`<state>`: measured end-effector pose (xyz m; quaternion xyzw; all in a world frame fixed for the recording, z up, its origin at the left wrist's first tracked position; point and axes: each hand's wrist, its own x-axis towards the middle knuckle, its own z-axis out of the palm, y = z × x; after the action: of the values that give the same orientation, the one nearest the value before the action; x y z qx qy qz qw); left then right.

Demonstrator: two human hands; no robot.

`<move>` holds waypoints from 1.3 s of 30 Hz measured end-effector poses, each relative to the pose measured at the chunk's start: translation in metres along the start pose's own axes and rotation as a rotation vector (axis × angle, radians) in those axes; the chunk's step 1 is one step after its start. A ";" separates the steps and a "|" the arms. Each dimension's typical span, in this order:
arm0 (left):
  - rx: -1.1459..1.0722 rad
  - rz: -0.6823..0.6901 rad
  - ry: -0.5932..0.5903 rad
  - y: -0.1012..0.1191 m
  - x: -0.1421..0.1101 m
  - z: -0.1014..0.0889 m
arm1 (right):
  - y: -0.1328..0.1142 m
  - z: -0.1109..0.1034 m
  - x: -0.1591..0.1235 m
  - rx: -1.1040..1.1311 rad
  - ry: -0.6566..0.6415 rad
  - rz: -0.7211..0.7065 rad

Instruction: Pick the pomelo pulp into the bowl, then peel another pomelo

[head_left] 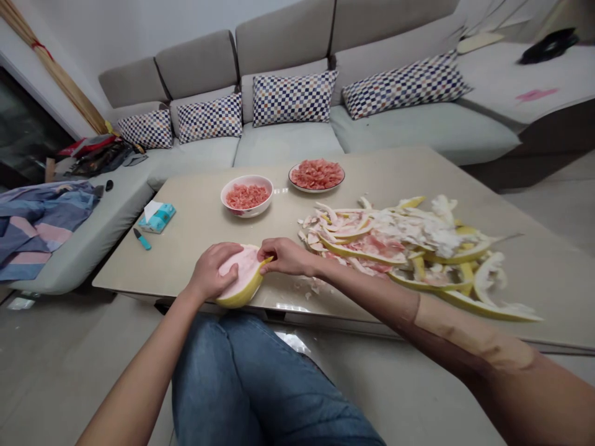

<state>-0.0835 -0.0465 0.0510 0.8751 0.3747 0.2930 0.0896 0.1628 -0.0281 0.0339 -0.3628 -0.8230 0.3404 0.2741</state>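
Note:
A partly peeled pomelo, yellow rind below and pinkish-white pith on top, is held at the front edge of the table. My left hand wraps over its left side, the thumb pressed on the pale pith. At its upper right, my right hand pinches an edge of the yellow peel, fingers closed. Beyond my hands stand a white bowl of pink pomelo flesh pieces and a dark-rimmed plate heaped with more flesh.
A large heap of pomelo peel spreads across the right of the table. On the left lie a blue tissue pack and a teal utility knife. A grey sofa with checkered cushions runs behind the table.

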 end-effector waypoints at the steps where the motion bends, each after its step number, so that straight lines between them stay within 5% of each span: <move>1: 0.000 -0.004 -0.002 0.001 0.000 0.000 | -0.001 -0.001 0.000 -0.017 -0.022 -0.005; 39: 0.061 -0.077 0.040 0.009 0.003 0.003 | -0.021 0.010 -0.010 -0.163 0.014 -0.124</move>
<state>-0.0748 -0.0505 0.0527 0.8563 0.4186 0.2950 0.0664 0.1529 -0.0501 0.0411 -0.3346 -0.8670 0.2523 0.2698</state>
